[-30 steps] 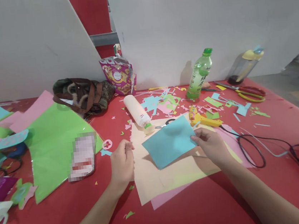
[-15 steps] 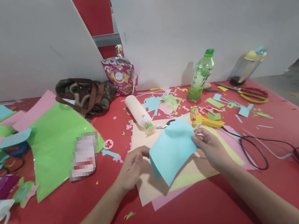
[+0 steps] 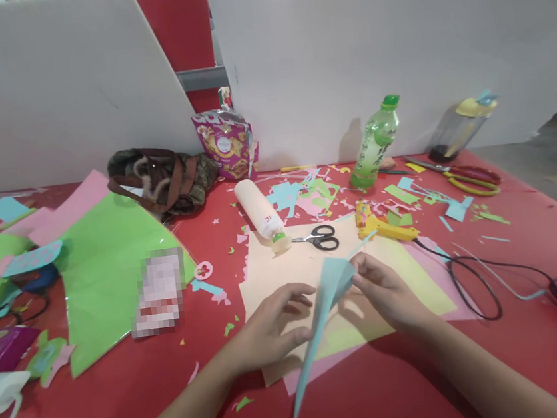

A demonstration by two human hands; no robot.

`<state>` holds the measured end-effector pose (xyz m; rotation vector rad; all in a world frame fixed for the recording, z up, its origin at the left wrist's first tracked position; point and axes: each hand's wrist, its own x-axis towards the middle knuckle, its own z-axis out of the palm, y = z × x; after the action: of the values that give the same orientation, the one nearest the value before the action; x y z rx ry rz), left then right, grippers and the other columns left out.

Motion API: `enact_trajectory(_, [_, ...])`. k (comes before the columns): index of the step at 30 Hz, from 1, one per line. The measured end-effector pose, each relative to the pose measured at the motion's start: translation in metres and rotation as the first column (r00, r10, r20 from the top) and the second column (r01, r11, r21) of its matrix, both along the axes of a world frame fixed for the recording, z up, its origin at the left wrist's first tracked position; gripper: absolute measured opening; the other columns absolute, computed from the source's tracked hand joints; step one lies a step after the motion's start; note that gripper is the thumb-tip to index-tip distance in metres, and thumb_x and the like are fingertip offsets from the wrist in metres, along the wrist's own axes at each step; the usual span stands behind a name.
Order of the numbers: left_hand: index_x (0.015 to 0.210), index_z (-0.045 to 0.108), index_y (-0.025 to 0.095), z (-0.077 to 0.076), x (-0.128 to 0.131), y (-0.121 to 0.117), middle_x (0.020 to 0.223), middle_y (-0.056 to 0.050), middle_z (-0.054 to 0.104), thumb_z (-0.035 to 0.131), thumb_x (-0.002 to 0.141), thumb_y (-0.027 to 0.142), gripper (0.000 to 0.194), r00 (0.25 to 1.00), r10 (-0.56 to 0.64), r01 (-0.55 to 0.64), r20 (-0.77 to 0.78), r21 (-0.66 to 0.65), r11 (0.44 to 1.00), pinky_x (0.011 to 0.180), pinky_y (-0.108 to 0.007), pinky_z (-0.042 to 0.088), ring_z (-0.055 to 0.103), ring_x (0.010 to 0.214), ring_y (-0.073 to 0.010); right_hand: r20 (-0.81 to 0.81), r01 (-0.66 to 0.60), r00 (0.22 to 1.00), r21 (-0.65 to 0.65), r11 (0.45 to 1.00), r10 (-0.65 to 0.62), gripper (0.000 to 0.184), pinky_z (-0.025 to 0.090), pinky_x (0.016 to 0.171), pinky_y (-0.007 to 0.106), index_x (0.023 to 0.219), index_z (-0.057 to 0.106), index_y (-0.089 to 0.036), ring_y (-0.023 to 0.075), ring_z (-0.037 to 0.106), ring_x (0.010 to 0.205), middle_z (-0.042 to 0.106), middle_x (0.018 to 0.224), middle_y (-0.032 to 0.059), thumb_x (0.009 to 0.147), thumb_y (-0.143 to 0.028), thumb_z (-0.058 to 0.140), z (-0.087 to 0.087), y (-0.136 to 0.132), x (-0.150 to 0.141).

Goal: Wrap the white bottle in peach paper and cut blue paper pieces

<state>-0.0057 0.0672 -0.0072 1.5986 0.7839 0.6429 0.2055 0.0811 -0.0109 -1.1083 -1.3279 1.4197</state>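
Observation:
A sheet of light blue paper (image 3: 325, 301) is tilted nearly edge-on to me, curving at its top. My right hand (image 3: 385, 284) pinches its upper right part between thumb and fingers. To the left of the paper, my left hand (image 3: 276, 326) has its thumb and fingers apart, with the thumb tip close to the sheet; whether it touches I cannot tell. Beneath both hands lie stacked sheets of cream paper (image 3: 266, 277), with yellow and pink edges showing. Small scissors with black handles (image 3: 323, 237) rest on the stack beside a white bottle (image 3: 258, 210) lying on its side.
A yellow glue gun (image 3: 386, 229) with a black cord lies right of the scissors. Paper scraps (image 3: 307, 195) litter the red table. Behind stand a green drink bottle (image 3: 376, 144) and a snack bag (image 3: 228, 144). Large scissors (image 3: 471, 180) lie right; green sheets (image 3: 114, 268) left.
The blue paper has turned from facing me to nearly edge-on, its lower end swinging down and left. My left hand has moved right toward it and opened. The small scissors are now uncovered.

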Motion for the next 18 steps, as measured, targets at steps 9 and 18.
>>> enact_trajectory(9, [0.113,0.033,0.021,-0.013,0.004,0.000,0.088,-0.003,0.050,0.064,0.062,0.046,0.065,0.955,0.176,-0.095,0.238,-0.314,0.945,0.066,-0.027,0.044,0.054,0.077,-0.0136,-0.136,-0.098,0.987,-0.109,0.989,0.083,0.026,0.039,0.052,0.024,0.067,0.038,-0.022,0.0096,0.044,0.052,0.043,0.059,-0.0046,0.070,-0.040,0.056,0.002,-0.005,-0.005])
enact_trajectory(18, [0.099,0.044,0.018,0.000,-0.003,0.008,0.090,-0.005,0.062,0.054,0.072,0.042,0.037,0.879,0.461,-0.391,0.123,-0.365,0.845,0.064,-0.028,0.047,0.059,0.071,-0.0148,0.086,0.284,0.957,-0.063,0.957,-0.278,0.026,0.028,0.039,0.019,0.068,0.042,-0.021,0.0073,0.035,0.042,0.039,0.051,-0.0072,0.064,-0.040,0.059,0.002,0.011,0.013])
